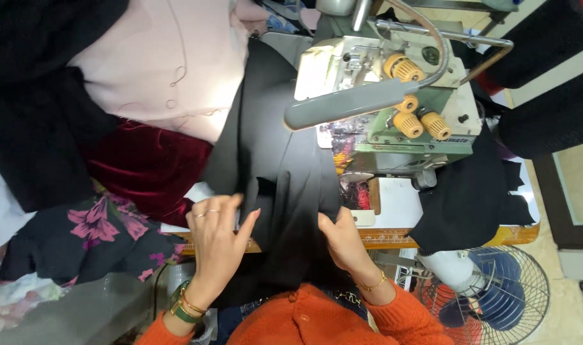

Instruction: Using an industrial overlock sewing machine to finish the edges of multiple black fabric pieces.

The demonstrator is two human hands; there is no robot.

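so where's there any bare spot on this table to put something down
Only a small white patch of table shows, between the sewing machine and the ruler edge, beside the black fabric. Left of both hands it is crowded: red velvet, floral cloth and pink cloth cover everything.

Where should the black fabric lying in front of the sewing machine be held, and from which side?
Probably at its near edges, from the person's side. The black fabric lies flat from the grey-green sewing machine toward the body, so the left hand and right hand each grip one side edge there.
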